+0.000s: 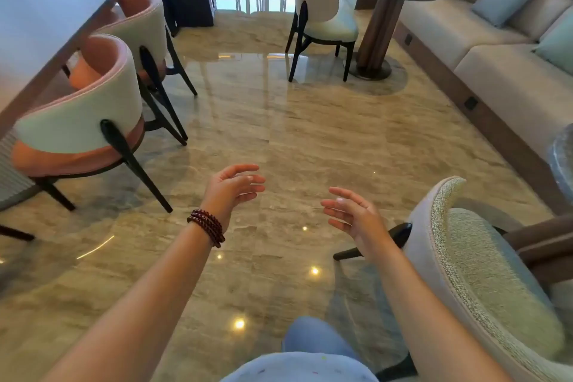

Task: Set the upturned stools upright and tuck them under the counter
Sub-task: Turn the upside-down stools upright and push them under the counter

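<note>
With the left hand [232, 187] and the right hand [353, 214] both empty, fingers loosely spread, the near stool [77, 121] at nine o'clock and the far stool [145, 25] at ten o'clock stand upright, pushed in at the worktop [46, 9], and no upturned stool is visible, so the task seems nearly finished.

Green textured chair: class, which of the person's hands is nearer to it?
Right. The right hand hovers just beside the green textured chair; the left hand is farther off, over the floor.
</note>
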The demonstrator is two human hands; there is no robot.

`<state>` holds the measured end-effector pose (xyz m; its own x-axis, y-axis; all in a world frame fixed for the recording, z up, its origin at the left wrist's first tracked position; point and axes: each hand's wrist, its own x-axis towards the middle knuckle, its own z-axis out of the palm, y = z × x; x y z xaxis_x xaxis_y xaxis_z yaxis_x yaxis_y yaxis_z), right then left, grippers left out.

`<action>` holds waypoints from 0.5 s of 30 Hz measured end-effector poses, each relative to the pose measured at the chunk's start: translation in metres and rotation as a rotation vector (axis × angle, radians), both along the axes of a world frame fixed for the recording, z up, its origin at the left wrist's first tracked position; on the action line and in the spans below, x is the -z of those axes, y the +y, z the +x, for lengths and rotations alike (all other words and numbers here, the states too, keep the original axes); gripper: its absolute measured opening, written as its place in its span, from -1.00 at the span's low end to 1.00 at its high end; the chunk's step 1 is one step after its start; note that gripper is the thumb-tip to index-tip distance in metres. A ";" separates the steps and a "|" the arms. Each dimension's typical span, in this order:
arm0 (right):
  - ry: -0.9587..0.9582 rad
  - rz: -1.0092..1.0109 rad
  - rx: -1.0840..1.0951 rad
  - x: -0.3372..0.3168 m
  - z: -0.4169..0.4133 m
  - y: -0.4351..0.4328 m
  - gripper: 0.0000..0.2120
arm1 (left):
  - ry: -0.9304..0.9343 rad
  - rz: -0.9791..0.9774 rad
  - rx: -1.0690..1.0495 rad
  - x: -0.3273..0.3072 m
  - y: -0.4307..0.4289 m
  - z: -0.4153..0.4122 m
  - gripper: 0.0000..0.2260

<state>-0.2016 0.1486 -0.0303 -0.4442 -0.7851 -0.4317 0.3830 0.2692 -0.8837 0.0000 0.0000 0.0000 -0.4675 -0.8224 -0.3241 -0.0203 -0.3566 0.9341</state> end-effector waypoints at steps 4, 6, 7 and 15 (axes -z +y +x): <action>-0.028 0.053 0.024 0.017 -0.011 -0.026 -0.77 | -0.033 0.052 0.013 0.017 -0.027 -0.020 -0.81; -0.028 0.063 0.036 0.027 -0.023 -0.046 -0.80 | -0.043 0.057 0.021 0.027 -0.048 -0.033 -0.81; -0.034 0.063 0.045 0.031 -0.033 -0.059 -0.80 | -0.050 0.056 0.017 0.031 -0.061 -0.042 -0.81; -0.051 0.047 0.042 0.034 -0.138 -0.190 -0.81 | -0.047 0.045 -0.042 0.030 -0.194 -0.139 -0.80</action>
